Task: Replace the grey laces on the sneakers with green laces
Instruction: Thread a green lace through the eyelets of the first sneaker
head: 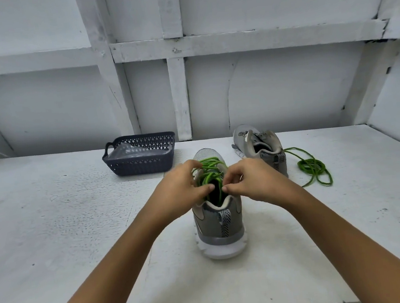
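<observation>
A grey sneaker (220, 225) stands in the middle of the white table, heel toward me, with a green lace (208, 172) threaded across its top. My left hand (184, 186) and my right hand (251, 183) are at the shoe's opening, one on each side, each pinching the green lace between thumb and fingers. A second grey sneaker (261, 148) with no lace in it stands behind to the right. A loose green lace (313, 166) lies coiled on the table just right of it.
A dark blue plastic basket (141, 168) with a clear plastic bag inside sits at the back left of the table (54, 228). A white wooden wall with beams rises directly behind. The table's front edge runs near the frame's bottom.
</observation>
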The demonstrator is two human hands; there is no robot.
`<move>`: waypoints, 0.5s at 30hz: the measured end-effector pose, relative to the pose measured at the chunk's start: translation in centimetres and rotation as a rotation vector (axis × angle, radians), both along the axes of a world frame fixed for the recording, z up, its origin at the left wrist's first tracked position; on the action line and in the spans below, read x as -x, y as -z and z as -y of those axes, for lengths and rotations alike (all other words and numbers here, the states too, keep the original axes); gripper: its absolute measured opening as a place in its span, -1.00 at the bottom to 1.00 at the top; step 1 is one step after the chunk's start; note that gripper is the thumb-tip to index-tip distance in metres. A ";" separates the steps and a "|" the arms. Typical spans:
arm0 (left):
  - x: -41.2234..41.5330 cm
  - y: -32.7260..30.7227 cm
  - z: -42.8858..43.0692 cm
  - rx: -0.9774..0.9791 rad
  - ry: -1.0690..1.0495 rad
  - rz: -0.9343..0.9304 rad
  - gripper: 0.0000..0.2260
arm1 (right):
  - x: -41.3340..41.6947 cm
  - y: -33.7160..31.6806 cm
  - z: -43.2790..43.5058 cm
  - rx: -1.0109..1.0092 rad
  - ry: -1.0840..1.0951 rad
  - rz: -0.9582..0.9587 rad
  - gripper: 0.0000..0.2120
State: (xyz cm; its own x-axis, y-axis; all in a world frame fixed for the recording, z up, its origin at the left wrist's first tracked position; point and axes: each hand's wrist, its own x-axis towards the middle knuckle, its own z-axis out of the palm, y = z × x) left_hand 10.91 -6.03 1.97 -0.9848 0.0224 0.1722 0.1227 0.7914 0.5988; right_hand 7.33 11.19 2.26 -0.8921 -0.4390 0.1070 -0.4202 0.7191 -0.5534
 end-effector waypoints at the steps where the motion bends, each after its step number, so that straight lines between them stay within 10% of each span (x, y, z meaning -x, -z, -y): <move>1: -0.1 0.0 0.0 0.001 -0.016 -0.040 -0.68 | 0.0 -0.1 -0.1 0.017 -0.005 0.008 -0.94; 15: 0.5 1.4 0.3 -0.128 -0.067 -0.008 -0.91 | 0.6 1.7 0.2 0.321 0.190 -0.046 -0.90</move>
